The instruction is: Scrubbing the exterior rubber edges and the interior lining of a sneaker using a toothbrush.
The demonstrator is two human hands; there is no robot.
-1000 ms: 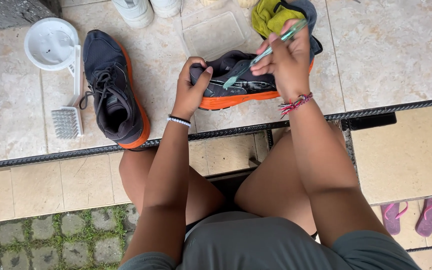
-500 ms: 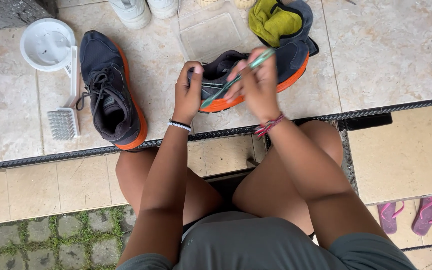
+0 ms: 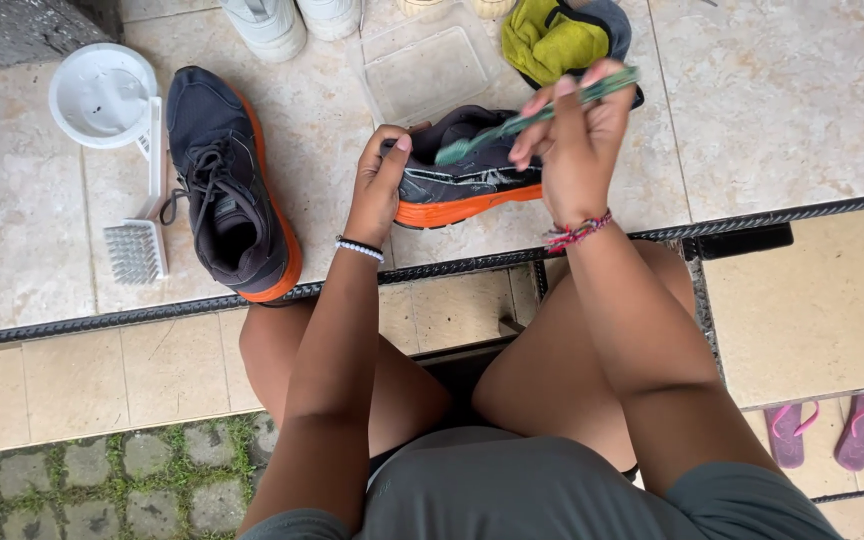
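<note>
My left hand (image 3: 379, 182) grips the heel end of a dark sports shoe with an orange sole (image 3: 467, 190), which lies on its side on the tiled step. My right hand (image 3: 574, 140) holds a green toothbrush (image 3: 532, 115) by its handle, the bristle end resting on the shoe's upper. A second matching dark shoe (image 3: 227, 180) stands upright to the left, laces loose, apart from both hands.
A white bowl (image 3: 102, 95) and a white scrubbing brush (image 3: 142, 240) lie left of the second shoe. A clear plastic box (image 3: 422, 60), a yellow cloth (image 3: 552, 40) and white shoes (image 3: 287, 20) sit farther back. A drain grate edge (image 3: 752, 215) borders the step. Pink sandals (image 3: 832, 425) lie lower right.
My right hand with the toothbrush swept left across the shoe, then back right. The shoe shifted slightly in my left hand's grip.
</note>
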